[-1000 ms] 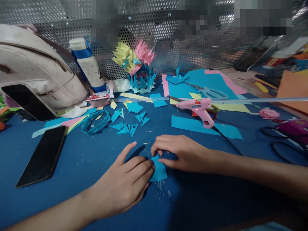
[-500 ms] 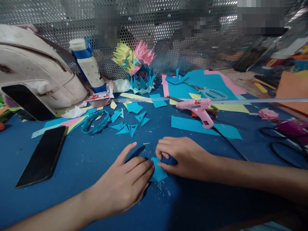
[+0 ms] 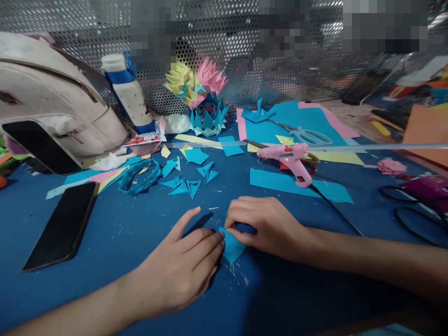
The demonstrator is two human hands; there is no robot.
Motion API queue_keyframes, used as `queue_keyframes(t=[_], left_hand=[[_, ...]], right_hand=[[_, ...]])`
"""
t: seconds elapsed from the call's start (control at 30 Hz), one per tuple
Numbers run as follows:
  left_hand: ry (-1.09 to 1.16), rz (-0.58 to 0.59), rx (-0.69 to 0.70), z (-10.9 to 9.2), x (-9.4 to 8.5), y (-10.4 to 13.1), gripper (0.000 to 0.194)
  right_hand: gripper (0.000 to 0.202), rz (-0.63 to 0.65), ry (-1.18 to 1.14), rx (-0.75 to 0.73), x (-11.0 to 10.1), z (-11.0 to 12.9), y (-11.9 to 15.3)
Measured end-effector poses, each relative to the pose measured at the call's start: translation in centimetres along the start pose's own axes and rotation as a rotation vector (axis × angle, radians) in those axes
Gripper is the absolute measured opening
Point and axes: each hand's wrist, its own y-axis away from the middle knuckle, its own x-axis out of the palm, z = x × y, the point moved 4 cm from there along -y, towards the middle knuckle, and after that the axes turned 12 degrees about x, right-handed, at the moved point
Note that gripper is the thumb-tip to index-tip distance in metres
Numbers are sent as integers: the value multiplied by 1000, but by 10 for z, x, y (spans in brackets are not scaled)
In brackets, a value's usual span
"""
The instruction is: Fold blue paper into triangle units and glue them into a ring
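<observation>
On the table (image 3: 101, 245), a small paper piece (image 3: 232, 247) lies between the left hand (image 3: 187, 268) and right hand (image 3: 261, 224). Beyond the left hand lie folded pieces (image 3: 180, 188), a paper ring (image 3: 133, 186) to their left; beyond the right, a glue gun (image 3: 296, 163) overlaps a paper strip (image 3: 325, 189). A phone (image 3: 63, 224) lies near left, a backpack (image 3: 87, 112) far left, then a bottle (image 3: 131, 95), paper flowers (image 3: 212, 79) and scissors (image 3: 311, 136) on sheets (image 3: 315, 116) farther right.

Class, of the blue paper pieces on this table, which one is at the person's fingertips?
The small blue piece between the left hand and right hand, touched by both; the long strip and folded pieces lie farther back, untouched.
</observation>
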Motion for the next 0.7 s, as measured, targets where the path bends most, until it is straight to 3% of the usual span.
queue_keyframes(t=[0.33,0.7], left_hand=[[-7,6,-14,1,-2,1,25],[-8,72,-32,2,0,3,27]], right_hand=[[34,50,135,-250,0,2,5],[30,97,186,-398,-4,3,2]])
